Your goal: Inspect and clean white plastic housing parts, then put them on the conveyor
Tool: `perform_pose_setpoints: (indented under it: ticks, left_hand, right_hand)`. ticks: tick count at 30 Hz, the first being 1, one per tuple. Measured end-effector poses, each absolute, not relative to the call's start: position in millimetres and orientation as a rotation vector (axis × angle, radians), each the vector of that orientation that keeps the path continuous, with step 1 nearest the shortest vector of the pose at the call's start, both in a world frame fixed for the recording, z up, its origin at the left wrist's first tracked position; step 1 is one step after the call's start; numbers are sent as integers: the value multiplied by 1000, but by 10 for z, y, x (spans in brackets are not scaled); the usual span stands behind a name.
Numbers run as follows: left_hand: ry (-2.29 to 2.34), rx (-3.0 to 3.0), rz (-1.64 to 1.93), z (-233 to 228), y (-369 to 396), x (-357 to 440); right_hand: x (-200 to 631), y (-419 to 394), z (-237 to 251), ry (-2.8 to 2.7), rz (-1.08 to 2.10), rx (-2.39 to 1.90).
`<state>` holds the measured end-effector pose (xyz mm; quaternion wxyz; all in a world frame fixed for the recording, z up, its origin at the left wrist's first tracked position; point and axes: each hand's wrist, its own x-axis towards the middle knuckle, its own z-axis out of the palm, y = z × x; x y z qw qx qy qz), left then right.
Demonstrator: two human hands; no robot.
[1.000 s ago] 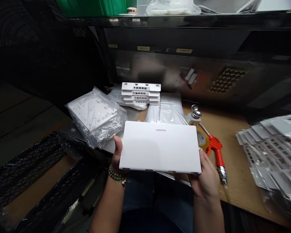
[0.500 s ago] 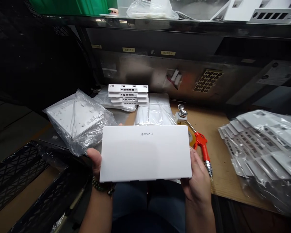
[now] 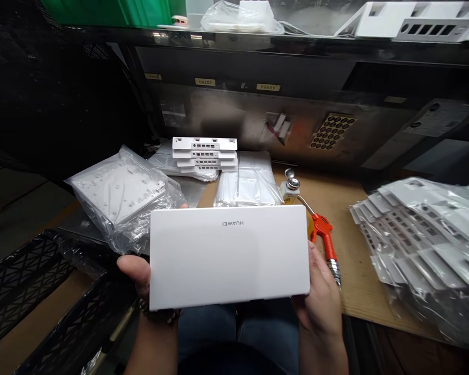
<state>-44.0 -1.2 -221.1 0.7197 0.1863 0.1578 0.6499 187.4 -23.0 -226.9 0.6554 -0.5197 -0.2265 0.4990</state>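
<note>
A white plastic router housing (image 3: 230, 260), marked HUAWEI upside down, is held up flat-faced in front of me. My left hand (image 3: 138, 276) supports its left end, thumb pointing outward and the other fingers mostly hidden behind it. Around the right end, my right hand (image 3: 318, 289) is closed. Beyond the housing stands a stack of similar white housings (image 3: 205, 154) with port openings. Beside that stack lies a pile of clear plastic bags (image 3: 250, 177). To the left sits a bagged white housing (image 3: 121, 192).
A red air blow gun (image 3: 324, 234) and a pump bottle (image 3: 291, 188) stand right of the housing. Bagged housings (image 3: 426, 234) are piled at far right. Black crates (image 3: 31, 276) lie at lower left. A shelf (image 3: 234, 41) runs across the back.
The housing's left end has come lower and closer to me, with my left hand moving left and down. My right hand keeps its hold. The view has shifted slightly.
</note>
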Motion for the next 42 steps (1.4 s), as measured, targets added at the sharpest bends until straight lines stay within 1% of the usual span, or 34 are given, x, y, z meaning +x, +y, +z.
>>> perform_pose_setpoints:
  ticks: [3, 5, 10, 14, 18, 20, 23, 25, 29, 31, 37, 42]
  left_hand:
    - [413, 427, 1430, -2267, -7, -515]
    - [516, 488, 1365, -2285, 28, -597]
    - [1022, 702, 1149, -2154, 219, -672]
    - [990, 776, 1155, -2025, 356, -542]
    - [941, 799, 1231, -1973, 413, -437]
    - [931, 821, 1285, -1960, 427, -416]
    - [962, 978, 1358, -1937, 440, -421]
    - [992, 1163, 1375, -1914, 444, -435]
    - [966, 1378, 1367, -1862, 437, -431]
    - [930, 1419, 1379, -1843, 434, -408]
    - [814, 1620, 1432, -1797, 425, -383]
    - [829, 1611, 1408, -1817, 411, -392]
  right_hand:
    - [1870, -217, -2263, -537, 1108, -1208]
    - [1892, -187, -2275, -539, 1088, -1219]
    - [2085, -42, -2361, -547, 967, -1172]
    - [2256, 89, -2427, -660, 880, -1153]
    - [2351, 189, -2463, -799, 660, -1190]
    - [2379, 228, -2441, -864, 567, -1205]
    - [2408, 266, -2347, -900, 533, -1227]
    - [2413, 275, -2278, -852, 585, -1221]
    - [2360, 271, -2239, -663, 1006, -1118]
    - [2312, 269, -2260, -567, 1148, -1083]
    - [2223, 208, -2271, -454, 1177, -1036]
    - [2216, 146, -2196, -447, 1123, -948]
